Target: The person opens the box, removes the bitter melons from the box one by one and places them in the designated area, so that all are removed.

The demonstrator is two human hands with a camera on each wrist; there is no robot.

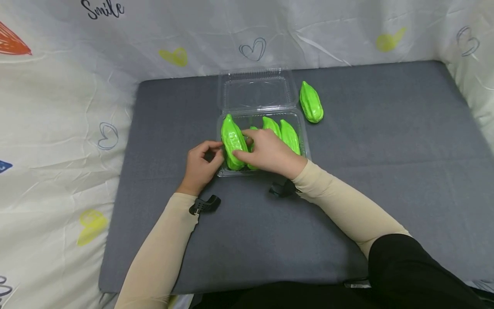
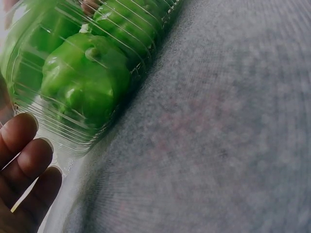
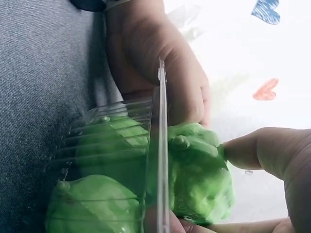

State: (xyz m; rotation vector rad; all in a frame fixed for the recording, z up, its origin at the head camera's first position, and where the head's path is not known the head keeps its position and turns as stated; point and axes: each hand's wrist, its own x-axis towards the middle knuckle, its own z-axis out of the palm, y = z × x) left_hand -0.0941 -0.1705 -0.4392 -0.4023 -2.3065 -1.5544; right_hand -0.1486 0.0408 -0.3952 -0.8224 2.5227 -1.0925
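Note:
A clear plastic clamshell box [image 1: 302, 128] holds several bright green bitter melons [image 1: 290, 136], glossy and ridged with pointed tips. My right hand [image 1: 268, 150] reaches over the box and grips the leftmost bitter melon [image 1: 233, 143], thumb near its lower end and fingers along its right side. In the right wrist view that bitter melon [image 3: 197, 179] stands above the box rim, between the thumb and a finger. My left hand [image 1: 201, 165] is at the box's left wall, its index fingertip right at the rim. Its other fingers [image 2: 41, 179] are loosely bent beside the box corner.
The box's transparent lid [image 1: 256, 92] lies folded back behind it. Another bitter melon [image 1: 311, 102] lies on the grey cloth-covered table [image 1: 386, 171], right of the lid. A white printed curtain [image 1: 212, 34] borders the table at the back and sides.

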